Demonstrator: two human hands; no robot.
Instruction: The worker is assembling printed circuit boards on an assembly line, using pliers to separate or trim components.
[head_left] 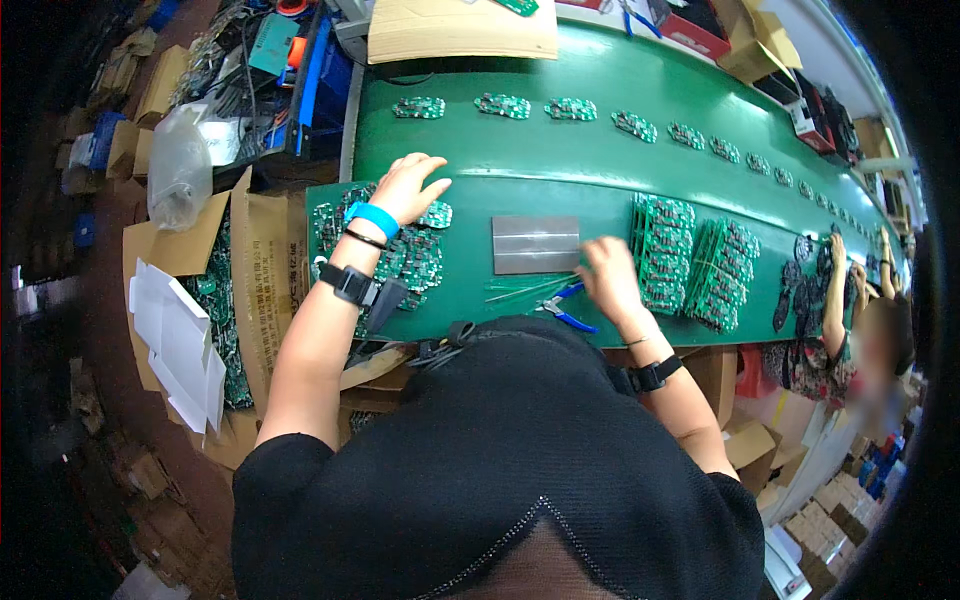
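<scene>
My left hand [405, 190] is over the left end of the green bench, its fingers stretched out and apart. Below and around it lies a loose pile of green circuit boards [415, 265]. My right hand [610, 272] is curled beside the right edge of a grey rectangular plate [535, 245]; whatever its fingers hold, if anything, is too small to make out. Thin green strips [525, 287] lie just left of that hand. Blue-handled cutting pliers [570, 308] rest below it, near the bench's front edge.
Two stacks of circuit boards [662, 252] stand right of my right hand. Single boards [503, 106] form a row along the far green surface [450, 145]. A cardboard box [270, 290] of boards stands at left. Another person's arm [834, 300] reaches in at far right.
</scene>
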